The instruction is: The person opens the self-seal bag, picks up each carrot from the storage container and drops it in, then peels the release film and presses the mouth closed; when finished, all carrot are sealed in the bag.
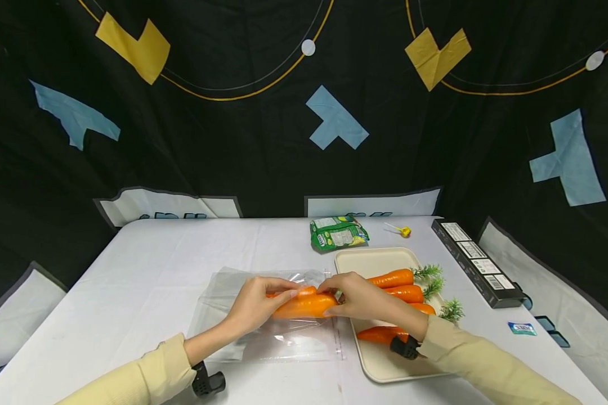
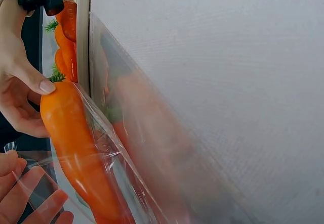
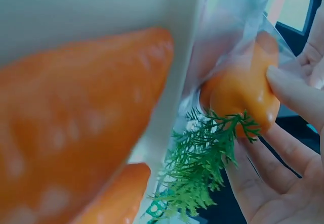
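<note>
My right hand [image 1: 357, 295] holds an orange carrot [image 1: 306, 305] by its thick top end, thumb on one side and fingers on the other. Green leafy fronds [image 3: 202, 158] stick out from that end in the right wrist view. The carrot's narrower part lies inside a clear plastic bag [image 2: 147, 183], whose edge crosses it. My left hand [image 1: 255, 301] pinches the film at the bag's mouth; in the left wrist view its fingers [image 2: 38, 198] show partly through the plastic. The carrot's tip is cut off in that view.
A cream tray [image 1: 375, 368] with several carrots [image 1: 395, 278] stands on the right, under my right forearm. Behind it lie a green packet [image 1: 338, 232] and a yellow lollipop [image 1: 404, 231]. A long black box [image 1: 478, 264] and a small blue sachet [image 1: 522, 328] are at the right edge.
</note>
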Action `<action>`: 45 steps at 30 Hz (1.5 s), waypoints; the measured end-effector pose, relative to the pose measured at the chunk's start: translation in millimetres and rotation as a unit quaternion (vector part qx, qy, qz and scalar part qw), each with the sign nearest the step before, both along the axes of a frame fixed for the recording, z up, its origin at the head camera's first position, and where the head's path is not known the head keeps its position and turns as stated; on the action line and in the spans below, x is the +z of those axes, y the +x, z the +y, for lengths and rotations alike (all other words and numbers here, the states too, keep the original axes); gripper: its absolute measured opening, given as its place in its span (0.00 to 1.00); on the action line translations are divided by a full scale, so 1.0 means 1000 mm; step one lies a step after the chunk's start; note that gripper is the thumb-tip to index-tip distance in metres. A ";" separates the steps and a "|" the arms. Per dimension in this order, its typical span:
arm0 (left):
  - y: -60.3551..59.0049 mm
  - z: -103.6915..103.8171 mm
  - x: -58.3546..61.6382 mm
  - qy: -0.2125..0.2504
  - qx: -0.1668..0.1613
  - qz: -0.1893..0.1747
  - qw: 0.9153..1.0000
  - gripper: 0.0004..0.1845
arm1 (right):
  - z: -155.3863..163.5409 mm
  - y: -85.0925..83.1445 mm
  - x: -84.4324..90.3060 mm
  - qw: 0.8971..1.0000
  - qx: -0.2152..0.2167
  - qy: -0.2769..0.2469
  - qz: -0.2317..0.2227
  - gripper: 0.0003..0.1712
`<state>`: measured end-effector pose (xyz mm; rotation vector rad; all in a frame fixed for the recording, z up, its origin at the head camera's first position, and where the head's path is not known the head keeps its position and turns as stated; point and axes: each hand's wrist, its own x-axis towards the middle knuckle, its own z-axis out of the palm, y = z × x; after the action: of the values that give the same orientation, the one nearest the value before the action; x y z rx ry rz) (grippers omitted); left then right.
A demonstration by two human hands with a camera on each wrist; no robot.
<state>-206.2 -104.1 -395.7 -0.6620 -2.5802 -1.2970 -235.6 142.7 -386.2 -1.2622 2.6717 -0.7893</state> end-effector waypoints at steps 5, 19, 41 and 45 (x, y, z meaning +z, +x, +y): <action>0.000 0.000 0.000 0.000 -0.002 0.006 1.000 0.07 | -0.007 0.000 -0.005 1.000 -0.010 -0.004 -0.002 0.19; 0.001 -0.001 -0.001 -0.005 0.004 -0.003 1.000 0.07 | -0.001 0.000 -0.008 1.000 -0.020 0.015 -0.004 0.20; 0.003 0.000 -0.004 0.004 0.010 -0.008 1.000 0.06 | -0.017 -0.006 -0.010 1.000 -0.014 0.013 0.005 0.16; 0.004 0.000 -0.004 0.007 0.009 -0.011 1.000 0.06 | -0.023 -0.006 -0.012 1.000 -0.017 0.009 0.005 0.16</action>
<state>-202.6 -103.8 -399.8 -0.6246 -2.5846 -1.3235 -241.6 119.2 -398.7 -1.2236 2.7083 -0.7630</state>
